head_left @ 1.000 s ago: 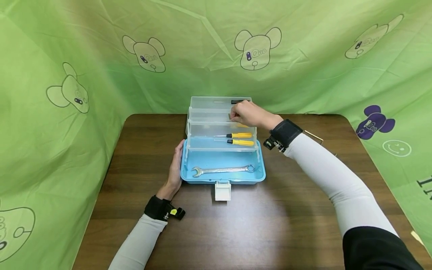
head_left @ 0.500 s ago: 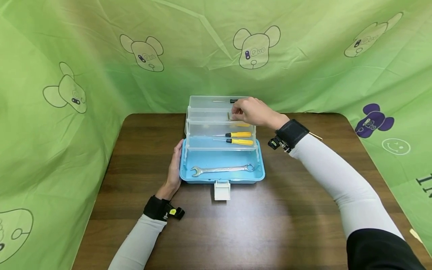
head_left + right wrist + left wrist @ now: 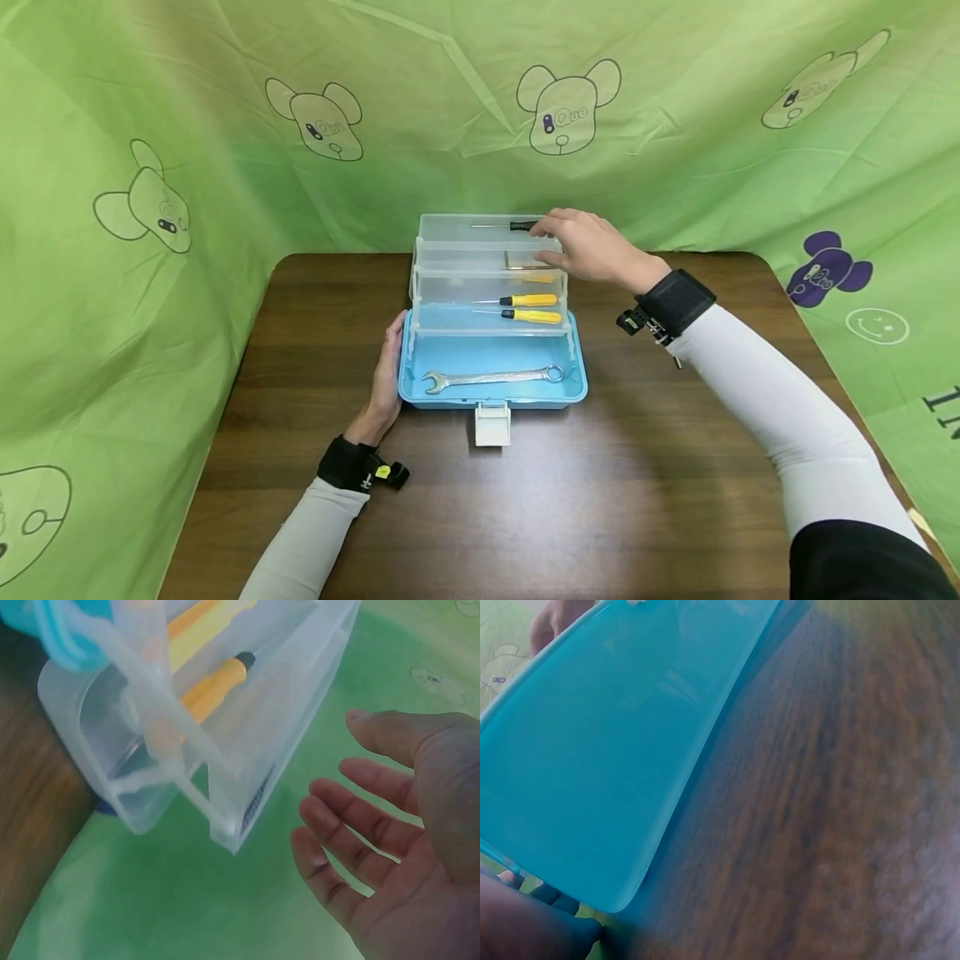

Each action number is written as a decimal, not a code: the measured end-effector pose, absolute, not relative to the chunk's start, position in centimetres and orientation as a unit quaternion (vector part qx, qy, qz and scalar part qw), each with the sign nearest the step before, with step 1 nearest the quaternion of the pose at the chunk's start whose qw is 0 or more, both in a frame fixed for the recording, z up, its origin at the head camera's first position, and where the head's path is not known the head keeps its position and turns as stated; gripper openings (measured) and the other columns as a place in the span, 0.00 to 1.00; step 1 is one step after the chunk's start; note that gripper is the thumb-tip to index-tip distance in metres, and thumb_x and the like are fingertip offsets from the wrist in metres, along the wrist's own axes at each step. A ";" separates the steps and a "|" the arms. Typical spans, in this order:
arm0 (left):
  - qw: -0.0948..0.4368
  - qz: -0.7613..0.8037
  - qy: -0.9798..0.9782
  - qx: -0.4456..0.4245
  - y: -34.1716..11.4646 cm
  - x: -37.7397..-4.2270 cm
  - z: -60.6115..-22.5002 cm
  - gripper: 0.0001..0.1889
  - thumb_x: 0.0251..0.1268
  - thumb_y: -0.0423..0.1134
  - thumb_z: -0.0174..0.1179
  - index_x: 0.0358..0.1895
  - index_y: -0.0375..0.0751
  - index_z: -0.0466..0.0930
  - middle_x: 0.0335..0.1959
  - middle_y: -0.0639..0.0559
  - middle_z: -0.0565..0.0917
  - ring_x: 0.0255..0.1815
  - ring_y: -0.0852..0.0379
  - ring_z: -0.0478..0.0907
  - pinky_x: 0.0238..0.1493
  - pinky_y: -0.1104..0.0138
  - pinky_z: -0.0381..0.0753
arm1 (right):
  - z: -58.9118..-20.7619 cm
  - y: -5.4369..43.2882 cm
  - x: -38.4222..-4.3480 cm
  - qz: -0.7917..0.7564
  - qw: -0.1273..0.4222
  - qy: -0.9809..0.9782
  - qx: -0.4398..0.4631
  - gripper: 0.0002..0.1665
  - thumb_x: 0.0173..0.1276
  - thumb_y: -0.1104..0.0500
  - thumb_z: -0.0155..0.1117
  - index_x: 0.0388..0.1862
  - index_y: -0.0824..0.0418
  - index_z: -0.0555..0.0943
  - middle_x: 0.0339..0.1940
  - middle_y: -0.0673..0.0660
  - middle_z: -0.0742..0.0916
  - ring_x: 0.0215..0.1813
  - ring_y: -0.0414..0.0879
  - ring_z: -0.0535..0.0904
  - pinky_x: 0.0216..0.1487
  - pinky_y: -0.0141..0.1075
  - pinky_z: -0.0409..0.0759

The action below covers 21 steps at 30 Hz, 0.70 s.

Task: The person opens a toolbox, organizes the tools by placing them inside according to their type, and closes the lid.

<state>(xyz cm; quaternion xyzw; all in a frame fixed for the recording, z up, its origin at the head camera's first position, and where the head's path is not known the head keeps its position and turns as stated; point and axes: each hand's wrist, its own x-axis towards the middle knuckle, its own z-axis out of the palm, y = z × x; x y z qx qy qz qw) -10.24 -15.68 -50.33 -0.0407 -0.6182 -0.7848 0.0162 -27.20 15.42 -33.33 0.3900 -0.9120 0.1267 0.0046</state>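
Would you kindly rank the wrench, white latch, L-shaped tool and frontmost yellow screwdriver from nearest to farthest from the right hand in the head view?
1. L-shaped tool, by the right hand.
2. Frontmost yellow screwdriver, in the front clear tray.
3. Wrench, in the blue box's base.
4. White latch, at the box's front.

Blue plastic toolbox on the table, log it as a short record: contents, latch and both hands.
Base: light-blue plastic toolbox, silver metal wrench inside
Front translucent tray: yellow-handled screwdrivers
Middle translucent tray: gold-coloured L-shaped metal key
Rear translucent tray: slim black-handled screwdriver
Latch: white, unfastened, at the front
Left hand: rests against the toolbox's left side
Right hand: holds nothing, near the right ends of the middle and rear trays
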 end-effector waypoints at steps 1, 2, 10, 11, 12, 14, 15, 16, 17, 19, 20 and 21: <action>0.016 -0.785 -0.619 -0.041 -15.7 -10.2 -50.4 0.36 0.90 0.55 0.22 0.86 0.33 0.40 0.88 0.40 0.45 0.89 0.48 0.39 0.86 0.50 0.37 | -33.2 15.8 -27.1 0.126 0.008 -0.913 0.387 0.24 0.75 0.56 0.72 0.63 0.68 0.84 0.57 0.65 0.87 0.55 0.61 0.84 0.52 0.54 0.84; 0.016 -0.785 -0.618 -0.041 -15.7 -10.3 -50.4 0.36 0.90 0.55 0.22 0.86 0.33 0.40 0.88 0.40 0.45 0.89 0.48 0.39 0.86 0.50 0.37 | -33.1 16.1 -27.1 0.126 0.011 -0.914 0.385 0.24 0.75 0.57 0.72 0.63 0.69 0.83 0.57 0.66 0.87 0.54 0.60 0.84 0.51 0.54 0.84; 0.016 -0.784 -0.619 -0.038 -15.7 -10.3 -50.3 0.36 0.90 0.55 0.23 0.86 0.32 0.40 0.88 0.40 0.45 0.89 0.48 0.39 0.86 0.50 0.37 | -33.1 19.6 -26.6 0.110 0.015 -0.924 0.365 0.23 0.74 0.60 0.72 0.63 0.72 0.82 0.56 0.69 0.86 0.55 0.64 0.84 0.54 0.58 0.83; 0.014 -0.784 -0.620 -0.038 -15.7 -10.3 -50.3 0.36 0.90 0.55 0.23 0.86 0.33 0.40 0.88 0.40 0.45 0.89 0.48 0.39 0.86 0.50 0.37 | -33.1 20.0 -26.6 0.105 0.011 -0.927 0.359 0.24 0.74 0.60 0.72 0.63 0.72 0.82 0.57 0.69 0.86 0.56 0.64 0.84 0.55 0.59 0.82; 0.013 -0.784 -0.620 -0.037 -15.7 -10.3 -50.2 0.36 0.90 0.55 0.23 0.86 0.33 0.40 0.88 0.40 0.45 0.89 0.48 0.39 0.86 0.50 0.37 | -33.2 20.5 -26.6 0.100 0.006 -0.930 0.353 0.24 0.74 0.60 0.71 0.63 0.72 0.82 0.57 0.70 0.86 0.56 0.65 0.84 0.55 0.59 0.82; 0.011 -0.784 -0.620 -0.037 -15.7 -10.2 -50.2 0.36 0.90 0.55 0.22 0.86 0.33 0.40 0.88 0.41 0.45 0.89 0.48 0.39 0.86 0.50 0.38 | -33.4 21.5 -26.5 0.088 -0.005 -0.937 0.338 0.24 0.74 0.60 0.72 0.63 0.72 0.81 0.58 0.71 0.85 0.56 0.66 0.84 0.55 0.60 0.82; 0.010 -0.784 -0.619 -0.036 -15.6 -10.2 -50.1 0.36 0.90 0.55 0.22 0.87 0.34 0.41 0.88 0.41 0.45 0.89 0.48 0.39 0.86 0.50 0.38 | -33.5 21.9 -26.5 0.083 -0.010 -0.939 0.332 0.25 0.74 0.60 0.72 0.63 0.73 0.81 0.58 0.71 0.85 0.55 0.66 0.84 0.54 0.60 0.82; 0.009 -0.785 -0.619 -0.035 -15.6 -10.2 -50.1 0.36 0.90 0.55 0.22 0.87 0.34 0.41 0.88 0.41 0.45 0.89 0.48 0.39 0.86 0.50 0.38 | -33.6 22.4 -26.5 0.080 -0.016 -0.942 0.326 0.25 0.73 0.60 0.72 0.63 0.73 0.81 0.58 0.71 0.85 0.55 0.66 0.84 0.54 0.60 0.82; 0.009 -0.785 -0.618 -0.034 -15.6 -10.2 -50.1 0.36 0.90 0.55 0.22 0.87 0.35 0.41 0.88 0.41 0.46 0.88 0.48 0.40 0.86 0.50 0.38 | -33.7 22.9 -26.4 0.076 -0.020 -0.944 0.322 0.25 0.73 0.60 0.73 0.62 0.73 0.82 0.58 0.72 0.85 0.56 0.67 0.84 0.55 0.61 0.82; 0.009 -0.786 -0.617 -0.034 -15.6 -10.2 -50.1 0.35 0.90 0.55 0.22 0.87 0.35 0.41 0.88 0.41 0.46 0.88 0.48 0.40 0.86 0.49 0.38 | -34.0 23.9 -26.3 0.073 -0.028 -0.947 0.313 0.25 0.72 0.60 0.74 0.61 0.73 0.82 0.58 0.72 0.86 0.56 0.67 0.84 0.55 0.61 0.82; 0.009 -0.786 -0.617 -0.033 -15.6 -10.2 -50.2 0.35 0.90 0.55 0.22 0.87 0.35 0.41 0.88 0.42 0.46 0.88 0.49 0.40 0.86 0.49 0.38 | -34.2 24.4 -26.2 0.073 -0.031 -0.947 0.310 0.25 0.71 0.60 0.74 0.61 0.74 0.82 0.58 0.73 0.86 0.56 0.68 0.84 0.55 0.61 0.81; 0.009 -0.786 -0.618 -0.032 -15.7 -10.2 -50.2 0.36 0.90 0.55 0.22 0.87 0.35 0.41 0.88 0.42 0.46 0.88 0.49 0.40 0.86 0.49 0.38 | -34.3 24.9 -26.1 0.074 -0.035 -0.948 0.307 0.25 0.71 0.60 0.74 0.61 0.74 0.82 0.58 0.73 0.86 0.56 0.68 0.84 0.55 0.62 0.81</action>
